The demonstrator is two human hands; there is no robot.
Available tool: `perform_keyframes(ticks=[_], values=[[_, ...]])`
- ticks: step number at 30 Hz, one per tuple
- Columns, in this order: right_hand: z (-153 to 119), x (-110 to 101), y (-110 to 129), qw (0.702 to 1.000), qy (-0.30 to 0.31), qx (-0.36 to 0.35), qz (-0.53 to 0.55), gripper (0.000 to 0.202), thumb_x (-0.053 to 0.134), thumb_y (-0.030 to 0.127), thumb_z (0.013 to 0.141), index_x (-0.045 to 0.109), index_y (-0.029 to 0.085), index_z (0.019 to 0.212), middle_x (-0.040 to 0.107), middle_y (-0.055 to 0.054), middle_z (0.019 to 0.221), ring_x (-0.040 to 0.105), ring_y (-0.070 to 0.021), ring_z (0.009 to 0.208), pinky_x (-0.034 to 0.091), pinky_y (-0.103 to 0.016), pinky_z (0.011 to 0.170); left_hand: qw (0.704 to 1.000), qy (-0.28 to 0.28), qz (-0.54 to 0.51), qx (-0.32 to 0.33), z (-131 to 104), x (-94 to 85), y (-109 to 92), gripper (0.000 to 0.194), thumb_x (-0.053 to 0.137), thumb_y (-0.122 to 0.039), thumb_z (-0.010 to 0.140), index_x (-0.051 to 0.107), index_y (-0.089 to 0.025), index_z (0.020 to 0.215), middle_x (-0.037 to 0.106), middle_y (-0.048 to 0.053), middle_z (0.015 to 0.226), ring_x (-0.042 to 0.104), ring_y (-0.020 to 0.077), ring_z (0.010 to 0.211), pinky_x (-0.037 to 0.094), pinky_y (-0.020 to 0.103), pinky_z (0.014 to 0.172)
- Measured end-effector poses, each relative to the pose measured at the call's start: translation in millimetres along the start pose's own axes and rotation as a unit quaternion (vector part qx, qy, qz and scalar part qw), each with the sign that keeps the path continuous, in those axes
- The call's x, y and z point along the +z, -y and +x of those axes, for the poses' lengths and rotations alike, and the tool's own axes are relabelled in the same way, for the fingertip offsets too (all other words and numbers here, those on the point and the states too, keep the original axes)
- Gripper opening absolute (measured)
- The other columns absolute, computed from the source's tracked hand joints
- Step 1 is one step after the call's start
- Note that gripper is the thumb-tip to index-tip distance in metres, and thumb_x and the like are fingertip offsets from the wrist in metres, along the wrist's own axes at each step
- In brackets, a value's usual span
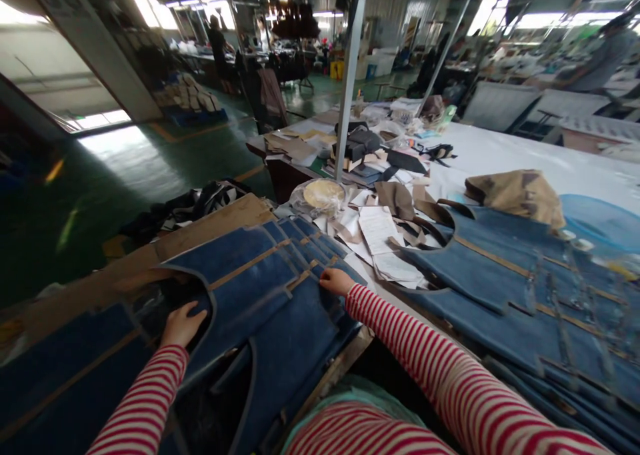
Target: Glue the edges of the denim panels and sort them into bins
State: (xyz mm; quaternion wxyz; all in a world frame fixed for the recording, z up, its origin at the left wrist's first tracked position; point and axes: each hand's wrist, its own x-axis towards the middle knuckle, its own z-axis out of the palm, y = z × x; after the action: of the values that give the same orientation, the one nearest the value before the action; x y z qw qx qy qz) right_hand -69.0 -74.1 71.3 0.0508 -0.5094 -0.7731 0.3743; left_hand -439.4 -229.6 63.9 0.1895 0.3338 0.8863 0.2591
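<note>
Blue apron-like pieces point(280, 322) with curved cut-outs, pockets and tan strips lie stacked in front of me. My left hand point(184, 325) rests at the curved cut-out of one piece, its thumb apart from the fingers; the fingertips are partly hidden. Farther right, my right hand point(337, 282) has its fingers curled and pressed together at the pocketed part of the blue apron, pinching its edge. A second stack of blue aprons point(480, 268), with straps and buckles on top, lies to my right.
A metal post point(350, 82) rises beyond the stacks. Papers point(383, 235), scraps and a round tan roll point(324, 194) crowd the table. A tan cloth point(523, 192) and blue basin point(603, 222) lie right. Cardboard point(215, 225) edges the left stack. A person point(600, 55) is at far right.
</note>
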Motion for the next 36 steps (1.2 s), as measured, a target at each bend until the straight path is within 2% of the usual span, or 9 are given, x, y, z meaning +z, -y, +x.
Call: perform_keyframes(ticks=[5,9,14,20,24,27,31,33,36], values=[[-0.5,10.1,-0.6,0.999,0.010,0.028,0.022,0.025,0.062,0.032,0.069,0.066,0.015,0.087,0.065,-0.004,0.072,0.056,-0.0140,0.060,0.041,-0.025,0.058,0.999,0.032,-0.018,-0.011,-15.2,-0.8,1.8,0.037,0.060,-0.030,0.062,0.061,-0.012,0.094,0.055,0.016,0.112,0.060,0.0268,0.091,0.042,0.039,0.092],[0.9,15.4,-0.7,0.999,0.019,0.023,0.017,0.022,0.060,0.028,0.069,0.066,0.013,0.085,0.064,-0.005,0.069,0.056,-0.0135,0.061,0.040,-0.024,0.058,0.998,0.029,-0.049,-0.006,-39.0,-9.2,21.2,0.038,0.058,-0.027,0.071,0.057,-0.010,0.105,0.052,0.014,0.118,0.058,0.0234,0.096,0.045,0.035,0.088],[7.7,26.5,-6.8,1.000,0.018,0.004,0.007,0.020,0.056,0.030,0.073,0.062,0.013,0.081,0.063,-0.006,0.076,0.057,-0.0150,0.070,0.041,-0.024,0.063,0.998,0.010,-0.052,-0.017,-84.0,-38.8,76.3,0.035,0.054,-0.030,0.080,0.052,-0.014,0.112,0.054,0.007,0.117,0.056,0.0199,0.098,0.047,0.040,0.083],[15.7,38.6,-15.6,0.996,0.078,-0.010,-0.030,0.022,0.055,0.036,0.073,0.058,0.015,0.069,0.060,-0.004,0.064,0.054,-0.0138,0.060,0.038,-0.024,0.055,0.993,-0.047,0.064,-0.085,-167.2,-88.2,164.4,0.041,0.054,-0.027,0.074,0.054,-0.012,0.112,0.054,0.012,0.116,0.051,0.0236,0.108,0.039,0.033,0.094],[13.9,40.5,-17.7,0.995,0.021,-0.045,-0.090,0.027,0.057,0.037,0.071,0.059,0.012,0.082,0.063,-0.009,0.081,0.058,-0.0178,0.073,0.042,-0.026,0.063,0.978,-0.068,0.175,-0.094,-203.7,-92.6,190.3,0.052,0.052,-0.022,0.070,0.047,-0.017,0.122,0.044,0.013,0.129,0.039,0.0268,0.121,0.031,0.040,0.099],[10.5,40.1,-17.2,0.993,-0.016,-0.058,-0.100,0.038,0.058,0.038,0.070,0.057,0.010,0.096,0.061,-0.012,0.094,0.059,-0.0196,0.086,0.044,-0.028,0.073,0.966,-0.070,0.239,-0.065,-196.4,-79.0,183.6,0.057,0.044,-0.014,0.072,0.040,-0.022,0.129,0.037,0.009,0.137,0.030,0.0237,0.127,0.025,0.043,0.102],[1.1,37.9,-13.4,0.993,-0.008,-0.061,-0.100,0.037,0.056,0.033,0.073,0.055,0.011,0.103,0.058,-0.012,0.102,0.058,-0.0192,0.093,0.044,-0.029,0.081,0.952,-0.068,0.295,-0.036,-161.4,-67.3,170.2,0.058,0.035,-0.005,0.074,0.041,-0.022,0.129,0.039,0.007,0.136,0.030,0.0213,0.126,0.023,0.044,0.101],[-6.2,36.6,-11.2,0.993,-0.013,-0.064,-0.096,0.037,0.056,0.030,0.073,0.054,0.012,0.106,0.056,-0.012,0.106,0.057,-0.0191,0.095,0.043,-0.030,0.085,0.948,-0.058,0.311,-0.037,-141.5,-75.6,169.7,0.051,0.036,-0.008,0.075,0.046,-0.019,0.124,0.049,0.009,0.128,0.043,0.0233,0.116,0.033,0.041,0.094],[-18.4,34.9,-8.6,0.994,-0.027,-0.073,-0.075,0.038,0.056,0.028,0.073,0.053,0.014,0.109,0.055,-0.011,0.107,0.056,-0.0183,0.097,0.042,-0.031,0.088,0.945,-0.043,0.321,-0.044,-107.2,-112.4,167.9,0.036,0.041,-0.021,0.079,0.058,-0.015,0.110,0.064,0.007,0.103,0.059,0.0195,0.089,0.045,0.030,0.076]])
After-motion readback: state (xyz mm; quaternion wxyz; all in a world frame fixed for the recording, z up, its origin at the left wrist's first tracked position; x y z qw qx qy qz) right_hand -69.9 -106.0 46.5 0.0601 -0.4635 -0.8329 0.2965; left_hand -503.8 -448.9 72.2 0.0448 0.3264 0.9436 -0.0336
